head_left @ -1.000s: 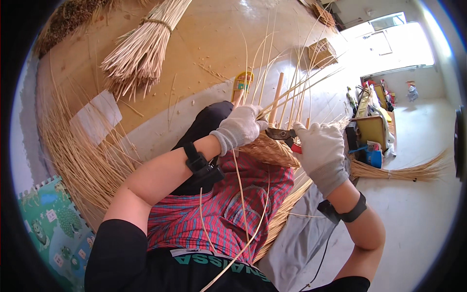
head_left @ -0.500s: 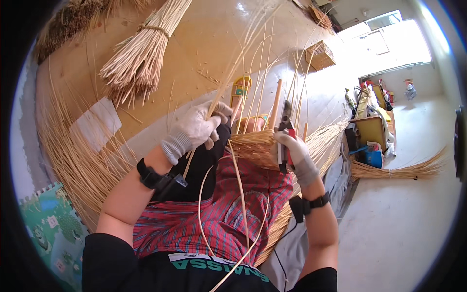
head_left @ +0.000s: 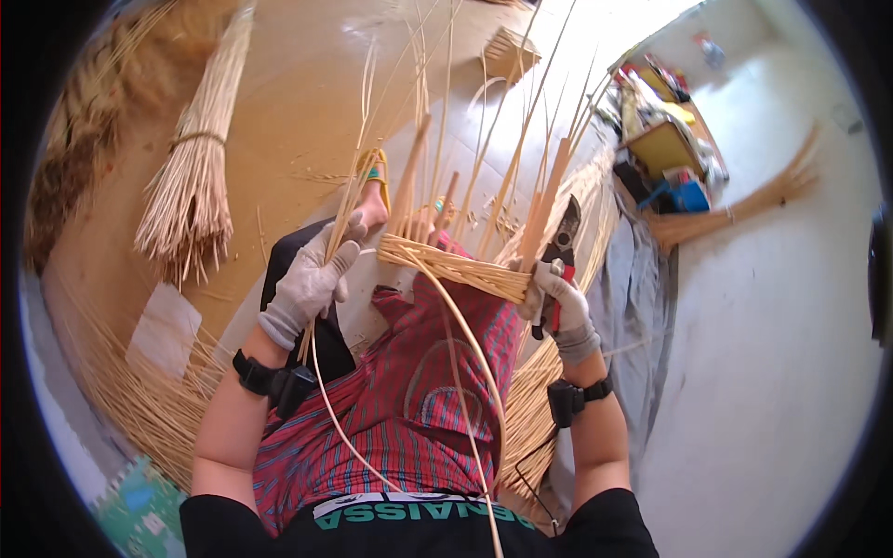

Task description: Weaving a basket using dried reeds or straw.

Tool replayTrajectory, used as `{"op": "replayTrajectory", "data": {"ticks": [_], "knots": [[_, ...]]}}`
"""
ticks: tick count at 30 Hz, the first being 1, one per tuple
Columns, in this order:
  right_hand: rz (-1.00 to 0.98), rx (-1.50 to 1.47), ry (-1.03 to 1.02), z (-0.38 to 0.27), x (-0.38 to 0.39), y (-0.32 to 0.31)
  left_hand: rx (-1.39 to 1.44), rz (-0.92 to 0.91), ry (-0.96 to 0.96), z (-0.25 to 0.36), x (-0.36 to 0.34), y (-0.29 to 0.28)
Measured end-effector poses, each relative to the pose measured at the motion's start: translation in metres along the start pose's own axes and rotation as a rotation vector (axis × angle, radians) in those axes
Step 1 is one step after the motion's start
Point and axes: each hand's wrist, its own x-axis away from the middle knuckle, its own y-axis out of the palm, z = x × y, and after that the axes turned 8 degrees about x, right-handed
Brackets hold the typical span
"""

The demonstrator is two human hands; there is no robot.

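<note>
A half-woven wicker basket (head_left: pixel 456 270) sits over my lap, its woven rim facing me and tall thin rods and thicker wooden stakes (head_left: pixel 549 200) rising from it. My left hand (head_left: pixel 307 284), in a whitish knit glove, is closed round several thin wicker rods (head_left: pixel 341 223) just left of the basket. My right hand (head_left: pixel 565 312), gloved too, is closed on pruning shears (head_left: pixel 564 237) with red and black handles, blades pointing up and away. Its fingers are also against the basket's right end. Loose wicker strands (head_left: pixel 470 330) trail from the rim down over my red checked apron (head_left: pixel 409 418).
A tied wicker bundle (head_left: pixel 195 167) lies at far left, with loose rods (head_left: pixel 139 391) nearer. Another bundle (head_left: pixel 735 223) lies at right, near a cluttered low table (head_left: pixel 665 149). A finished-looking basket (head_left: pixel 509 54) stands at the back. My sandalled foot (head_left: pixel 374 197) is beyond my left hand.
My left hand, with its rods, has moved left, apart from the basket. The basket has turned so its long side shows more. My right hand still grips the shears. The whole view has shifted.
</note>
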Motion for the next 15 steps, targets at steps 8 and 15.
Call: {"op": "replayTrajectory", "data": {"ticks": [8, 15], "knots": [[-0.198, -0.255, -0.137, 0.049, 0.022, -0.019, -0.074, -0.11, 0.126, 0.031, -0.019, 0.055], [-0.161, -0.179, -0.193, 0.067, 0.033, -0.024, -0.095, -0.205, 0.029, 0.06, -0.012, 0.072]]}}
